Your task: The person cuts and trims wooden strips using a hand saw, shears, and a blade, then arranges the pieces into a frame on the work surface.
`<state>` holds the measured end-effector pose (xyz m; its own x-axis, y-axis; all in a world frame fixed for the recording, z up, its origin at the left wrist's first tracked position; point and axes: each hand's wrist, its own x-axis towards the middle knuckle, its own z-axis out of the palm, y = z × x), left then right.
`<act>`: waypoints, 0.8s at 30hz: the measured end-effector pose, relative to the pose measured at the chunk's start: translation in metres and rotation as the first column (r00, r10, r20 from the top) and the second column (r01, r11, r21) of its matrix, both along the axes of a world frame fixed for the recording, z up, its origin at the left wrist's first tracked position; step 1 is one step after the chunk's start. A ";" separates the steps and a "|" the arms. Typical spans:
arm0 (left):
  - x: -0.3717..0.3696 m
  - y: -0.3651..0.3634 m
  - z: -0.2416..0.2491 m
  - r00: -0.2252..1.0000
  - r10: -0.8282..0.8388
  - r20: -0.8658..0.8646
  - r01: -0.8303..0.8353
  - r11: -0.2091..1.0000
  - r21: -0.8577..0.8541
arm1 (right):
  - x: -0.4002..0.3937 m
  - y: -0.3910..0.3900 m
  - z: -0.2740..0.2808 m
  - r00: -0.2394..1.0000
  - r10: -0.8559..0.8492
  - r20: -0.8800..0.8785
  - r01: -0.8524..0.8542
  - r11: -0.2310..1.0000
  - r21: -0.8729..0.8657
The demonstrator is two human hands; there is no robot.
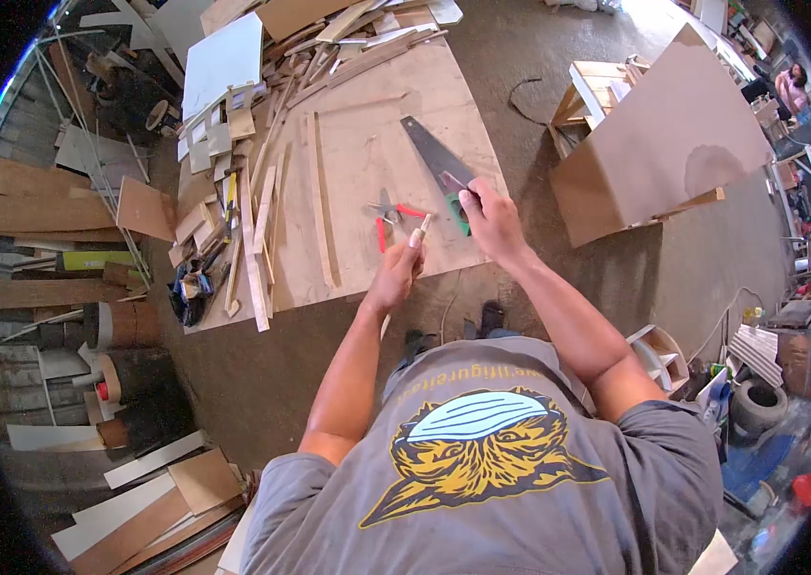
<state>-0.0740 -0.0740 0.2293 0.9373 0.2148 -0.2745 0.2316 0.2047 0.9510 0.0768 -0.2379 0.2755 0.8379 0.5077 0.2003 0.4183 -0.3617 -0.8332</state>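
Observation:
My left hand [400,272] is closed around a thin light wooden stick [425,225], whose end points up past the fingertips. To its right, my right hand [494,218] is closed on a small dark tool [451,181], too small to name surely. A handsaw [432,156] with a green handle [458,213] lies on the plywood tabletop [377,115], its handle partly behind my right hand. Red-handled pliers or snips [390,213] rest open on the tabletop, just beyond my left hand. Long thin wooden strips [320,201] lie further left.
Piled wood offcuts [252,125] cover the table's left and far sides. A large brown board [664,134] leans on a wooden stand at the right. Stacked boards [156,498] lie at the lower left. A person [793,89] is at the far right.

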 end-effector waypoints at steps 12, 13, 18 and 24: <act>-0.050 0.055 0.042 0.960 -0.258 -0.112 0.270 0.957 0.104 | -0.048 0.051 0.001 0.782 0.162 -0.602 0.077 0.933 0.351; -0.054 0.056 0.042 0.961 -0.249 -0.118 0.261 0.960 0.102 | -0.048 0.048 0.001 0.788 0.144 -0.599 0.099 0.930 0.353; -0.069 0.067 0.035 0.962 -0.245 -0.123 0.257 0.962 0.096 | -0.073 0.031 0.011 0.961 -0.024 0.274 -0.002 0.995 0.097; -0.089 0.076 0.022 0.924 -0.356 -0.141 0.370 0.925 0.091 | -0.075 0.018 0.002 0.884 -0.107 0.456 0.153 0.986 -0.065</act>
<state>-0.1631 0.0020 0.2509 0.9185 -0.0980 -0.3832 0.3829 -0.0223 0.9235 0.0013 -0.2201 0.2780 0.7295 0.4365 0.5267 0.6829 -0.5075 -0.5254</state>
